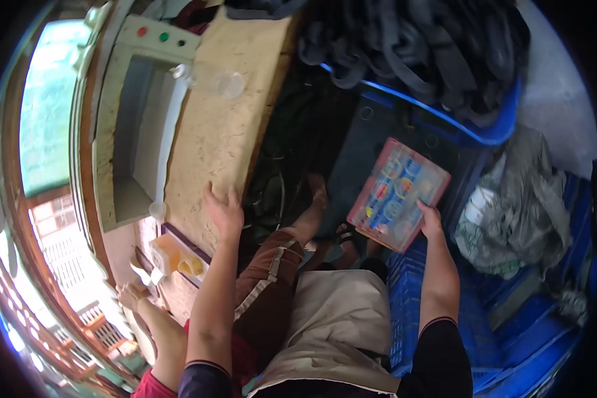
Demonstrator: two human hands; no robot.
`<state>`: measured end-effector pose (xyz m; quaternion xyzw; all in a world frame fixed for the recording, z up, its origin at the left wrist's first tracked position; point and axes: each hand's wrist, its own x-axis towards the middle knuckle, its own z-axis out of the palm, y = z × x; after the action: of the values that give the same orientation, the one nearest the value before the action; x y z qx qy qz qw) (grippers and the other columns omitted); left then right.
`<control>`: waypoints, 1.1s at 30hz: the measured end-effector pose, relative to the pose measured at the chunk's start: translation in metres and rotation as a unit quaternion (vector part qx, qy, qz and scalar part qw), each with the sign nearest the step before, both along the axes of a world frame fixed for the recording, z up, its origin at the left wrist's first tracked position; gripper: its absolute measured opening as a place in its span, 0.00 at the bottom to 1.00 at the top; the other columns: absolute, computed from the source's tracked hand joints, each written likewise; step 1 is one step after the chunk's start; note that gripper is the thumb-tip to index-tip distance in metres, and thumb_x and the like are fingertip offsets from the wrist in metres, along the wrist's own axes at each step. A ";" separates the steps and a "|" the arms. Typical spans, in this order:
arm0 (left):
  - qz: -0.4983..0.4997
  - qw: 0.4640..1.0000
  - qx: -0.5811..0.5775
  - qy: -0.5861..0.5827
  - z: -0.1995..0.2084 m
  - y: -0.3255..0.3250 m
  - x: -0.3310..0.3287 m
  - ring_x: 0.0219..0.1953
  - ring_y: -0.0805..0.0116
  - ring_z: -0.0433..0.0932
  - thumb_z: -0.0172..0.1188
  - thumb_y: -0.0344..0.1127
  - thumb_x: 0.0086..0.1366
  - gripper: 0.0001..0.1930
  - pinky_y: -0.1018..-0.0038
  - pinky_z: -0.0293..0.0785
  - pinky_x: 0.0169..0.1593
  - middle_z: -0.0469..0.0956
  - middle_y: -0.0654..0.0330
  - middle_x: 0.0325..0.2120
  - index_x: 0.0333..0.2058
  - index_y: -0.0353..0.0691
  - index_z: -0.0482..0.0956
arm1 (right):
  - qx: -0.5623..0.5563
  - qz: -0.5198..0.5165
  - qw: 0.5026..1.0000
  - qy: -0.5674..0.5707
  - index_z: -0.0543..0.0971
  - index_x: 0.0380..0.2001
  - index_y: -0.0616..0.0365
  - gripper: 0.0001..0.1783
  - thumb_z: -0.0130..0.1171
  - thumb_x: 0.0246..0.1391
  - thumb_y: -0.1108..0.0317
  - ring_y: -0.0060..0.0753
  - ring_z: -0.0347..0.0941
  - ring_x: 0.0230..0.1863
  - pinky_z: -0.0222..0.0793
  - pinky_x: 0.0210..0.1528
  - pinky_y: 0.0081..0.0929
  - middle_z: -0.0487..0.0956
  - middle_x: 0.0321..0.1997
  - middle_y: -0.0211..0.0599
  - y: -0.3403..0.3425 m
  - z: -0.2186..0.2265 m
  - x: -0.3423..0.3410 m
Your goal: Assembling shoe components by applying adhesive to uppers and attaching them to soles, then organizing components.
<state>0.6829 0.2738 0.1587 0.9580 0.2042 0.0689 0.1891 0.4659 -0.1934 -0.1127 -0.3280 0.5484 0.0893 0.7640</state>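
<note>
My right hand grips the lower corner of a flat clear plastic box with a pink rim and small colourful items inside; the box tilts above a blue crate. My left hand rests flat, fingers apart, on the edge of a beige worktop and holds nothing. Between my arms are my lap in light shorts and my feet in sandals.
A blue bin piled with dark straps stands behind the box. Crumpled grey plastic bags lie to the right. A clear cup sits on the worktop. Another person's leg and hand are at lower left beside a small food container.
</note>
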 end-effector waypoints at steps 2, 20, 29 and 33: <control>-0.086 0.996 0.019 -0.018 -0.002 0.025 0.028 0.64 0.42 0.65 0.59 0.48 0.67 0.36 0.59 0.61 0.66 0.63 0.37 0.63 0.65 0.31 0.61 | -0.059 0.039 0.997 -0.008 0.73 0.57 0.69 0.30 0.69 0.54 0.66 0.38 0.80 0.43 0.76 0.47 0.29 0.81 0.49 0.49 -0.010 0.005 -0.004; -0.264 0.957 0.117 0.013 -0.010 0.131 0.119 0.72 0.38 0.49 0.56 0.54 0.63 0.40 0.43 0.43 0.71 0.51 0.37 0.70 0.68 0.37 0.60 | -0.449 0.623 0.561 0.309 0.30 0.76 0.41 0.79 0.81 0.35 0.48 0.70 0.25 0.78 0.37 0.75 0.60 0.26 0.77 0.64 0.182 0.107 0.144; -0.267 0.962 0.052 0.011 0.027 0.186 0.129 0.72 0.38 0.49 0.56 0.57 0.62 0.40 0.42 0.43 0.71 0.51 0.38 0.70 0.66 0.38 0.63 | -0.323 0.828 0.437 0.136 0.69 0.65 0.60 0.51 0.73 0.41 0.43 0.47 0.77 0.55 0.72 0.58 0.33 0.79 0.57 0.47 0.195 0.191 0.204; -0.247 0.969 0.028 0.013 0.053 0.201 0.121 0.72 0.39 0.49 0.56 0.57 0.62 0.39 0.42 0.42 0.71 0.51 0.39 0.70 0.65 0.39 0.64 | -0.536 0.538 0.619 -0.202 0.62 0.68 0.63 0.53 0.77 0.40 0.61 0.55 0.69 0.62 0.65 0.64 0.39 0.71 0.64 0.55 0.319 0.372 0.320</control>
<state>0.8042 0.4746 0.2117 0.9844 -0.0381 0.0137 0.1713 0.7856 0.1256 0.2590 -0.9253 0.0561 0.1064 0.3597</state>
